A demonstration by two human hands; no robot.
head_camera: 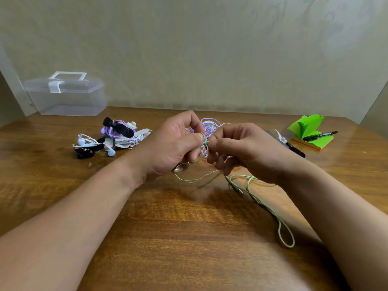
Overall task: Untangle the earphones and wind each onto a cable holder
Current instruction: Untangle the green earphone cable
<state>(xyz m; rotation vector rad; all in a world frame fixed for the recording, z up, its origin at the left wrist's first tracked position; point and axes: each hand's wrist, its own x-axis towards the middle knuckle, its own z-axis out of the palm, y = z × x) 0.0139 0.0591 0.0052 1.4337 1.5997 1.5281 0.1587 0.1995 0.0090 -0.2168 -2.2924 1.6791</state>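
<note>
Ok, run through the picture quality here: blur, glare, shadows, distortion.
Head view: the green earphone cable is smeared by motion blur below the left hand and right hand, which grip it; head view: soft glare sheens the wooden table, with faint shadows under both hands; head view: wide-angle distortion bows the table's far edge, and the clear plastic box looks hazy.

The green earphone cable [241, 176] was pinched up between the left hand [168, 148] and the right hand [245, 150], snarled there with purple strands, its slack loops trailing down to the right. Just behind sat a purple-and-white tangle [211, 125]. Off left lay a heap of wound earphones [119, 134], purple, white and blue.
</note>
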